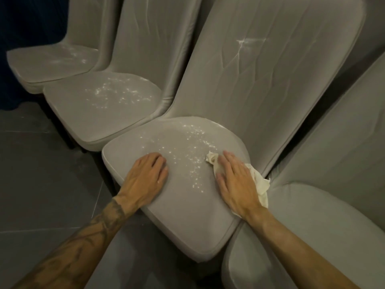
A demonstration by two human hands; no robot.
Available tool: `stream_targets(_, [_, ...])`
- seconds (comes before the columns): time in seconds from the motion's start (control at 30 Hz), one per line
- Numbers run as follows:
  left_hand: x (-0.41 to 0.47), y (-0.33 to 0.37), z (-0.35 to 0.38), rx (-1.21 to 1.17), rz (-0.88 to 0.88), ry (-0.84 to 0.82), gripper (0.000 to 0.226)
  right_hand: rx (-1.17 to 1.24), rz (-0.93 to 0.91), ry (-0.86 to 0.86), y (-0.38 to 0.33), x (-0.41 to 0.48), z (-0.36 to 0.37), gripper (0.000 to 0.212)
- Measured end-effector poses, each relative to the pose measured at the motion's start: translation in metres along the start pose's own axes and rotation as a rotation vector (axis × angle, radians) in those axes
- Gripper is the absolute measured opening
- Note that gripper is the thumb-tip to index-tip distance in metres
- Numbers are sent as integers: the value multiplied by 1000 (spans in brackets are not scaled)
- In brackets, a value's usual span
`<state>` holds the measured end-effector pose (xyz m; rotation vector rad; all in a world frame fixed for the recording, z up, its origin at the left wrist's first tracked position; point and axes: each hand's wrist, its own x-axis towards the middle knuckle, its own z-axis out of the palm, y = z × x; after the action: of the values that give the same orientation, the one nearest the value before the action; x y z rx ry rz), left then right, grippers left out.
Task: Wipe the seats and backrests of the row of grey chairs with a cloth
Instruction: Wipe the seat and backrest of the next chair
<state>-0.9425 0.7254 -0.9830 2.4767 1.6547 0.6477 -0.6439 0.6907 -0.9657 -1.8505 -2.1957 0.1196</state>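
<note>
**seatwiper_22:** Grey vinyl-ish seat, third chair in the row, and it's got a scatter of shiny specks across the middle. Could be droplets, could be glare, can't tell. Where's the cloth sitting relative to that patch?

**rowcleaner:** Cloth is on the right side of the seat, pinned flat under the right hand. One crumpled end pokes out past the fingertips toward the backrest, the rest trails out by the wrist toward the gap with the next chair. So its long axis runs roughly front to back along that hand.

**seatwiper_22:** And the specks?

**rowcleaner:** Directly to the left of the cloth hand, between the two hands. Right hand is nearer and already has the cloth, so I'd guess a sideways sweep leftward.

**seatwiper_22:** Left hand doing anything?

**rowcleaner:** Left hand is empty, palm down, fingers loosely curled, resting on the seat's left part, looks like bracing. Right hand is spread flat, fingers together, pressing rather than gripping.
</note>
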Motion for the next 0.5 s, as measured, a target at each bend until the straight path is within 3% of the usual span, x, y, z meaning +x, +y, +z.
stream_targets(0.07, [2, -4, 1, -6, 15, -8, 31, -21, -99, -46, 4, -7, 1, 50])
stream_targets(0.27, [17, -23, -11, 11, 116, -77, 37, -18, -52, -257, 39, 30, -1, 59])
stream_targets(0.5, [40, -38, -14, 49, 155, -114, 48, -40, 182, -97, 16, 80, 27, 56])
